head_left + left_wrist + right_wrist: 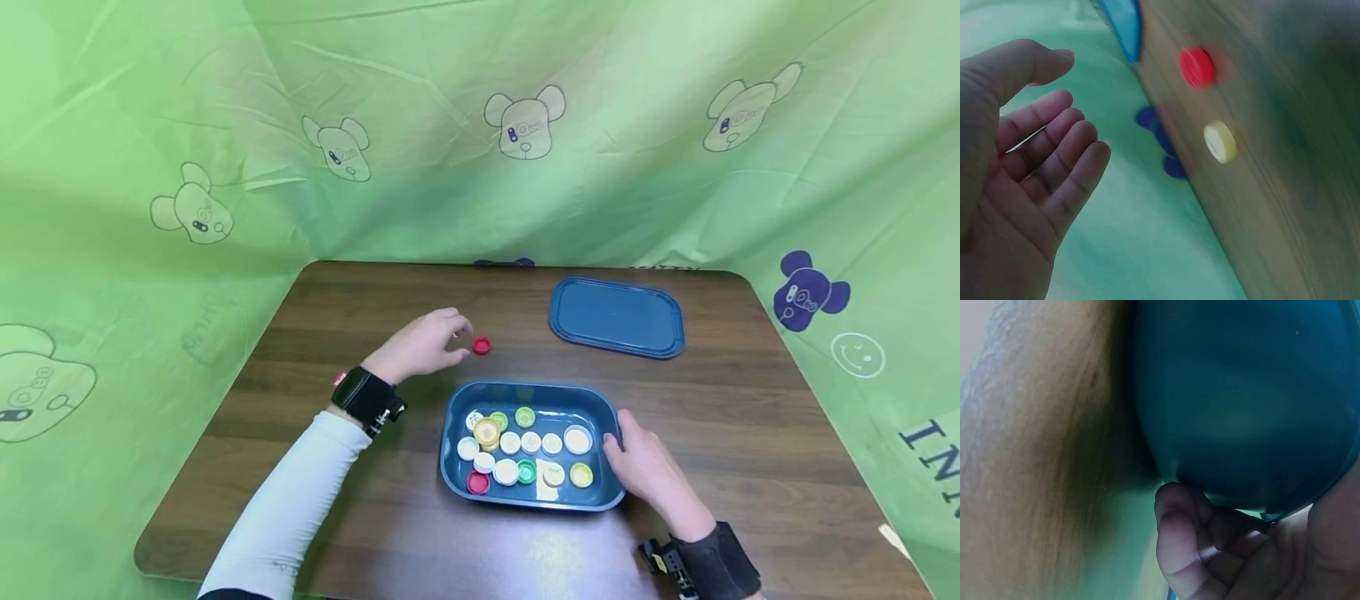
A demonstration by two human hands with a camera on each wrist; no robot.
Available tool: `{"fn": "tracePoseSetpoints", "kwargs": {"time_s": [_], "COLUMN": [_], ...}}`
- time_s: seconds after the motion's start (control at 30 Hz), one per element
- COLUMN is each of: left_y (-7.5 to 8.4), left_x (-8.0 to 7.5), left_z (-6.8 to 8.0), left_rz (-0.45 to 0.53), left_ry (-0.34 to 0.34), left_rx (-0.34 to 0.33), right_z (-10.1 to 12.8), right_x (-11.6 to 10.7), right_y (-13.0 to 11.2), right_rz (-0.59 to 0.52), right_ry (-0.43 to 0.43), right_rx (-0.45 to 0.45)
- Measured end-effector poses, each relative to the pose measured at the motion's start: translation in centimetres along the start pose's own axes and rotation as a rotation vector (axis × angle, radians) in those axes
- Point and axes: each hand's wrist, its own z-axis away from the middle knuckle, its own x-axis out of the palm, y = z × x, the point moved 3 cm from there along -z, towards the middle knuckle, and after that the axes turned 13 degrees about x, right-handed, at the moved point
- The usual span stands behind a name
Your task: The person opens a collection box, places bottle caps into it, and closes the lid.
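Note:
On the brown table, my left hand [426, 345] hovers with relaxed, slightly bent fingers just left of a red bottle cap [482, 345]. Nothing lies in its palm in the left wrist view, where a pale yellow bottle cap [1220, 142] shows near the red one. That yellow cap is hidden in the head view. My right hand [647, 465] grips the right end of a blue tray [531, 387], thumb over the rim and fingers curled against the outside wall [1229, 412]. Several white, green, yellow and red bottle caps lie in the tray, among them a red cap [477, 482] in the near left corner.
A flat blue lid [617, 317] lies at the back right of the table. A pale rectangular patch [547, 492] shows on the tray floor among the caps. Green cloth [420, 208] printed with bear heads hangs behind and beside the table.

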Motion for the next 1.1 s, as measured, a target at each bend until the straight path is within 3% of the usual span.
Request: {"fn": "tracePoseSetpoints", "kwargs": {"time_s": [0.43,0.67,0.83,1.1], "left_y": [-6.0,-7.8,-8.9,-9.1], "left_x": [2.0,3.6,4.8,5.8], "left_z": [-1.2,-1.7,-2.3,-3.0], "left_rz": [0.024,0.040,0.016,-0.023], "left_ry": [-0.018,0.000,-0.009,-0.038], "left_rx": [-0.141,-0.213,-0.224,-0.225], "right_z": [0.0,-0.1,0.0,0.1], "right_x": [0.1,0.1,0.1,0.2], "right_y": [0.0,-0.1,-0.1,-0.1], "right_rz": [-0.002,-0.006,-0.001,0.000], "right_ry": [0.011,0.008,0.010,0.019], "right_rx": [-0.003,0.009,0.010,0.008]}}
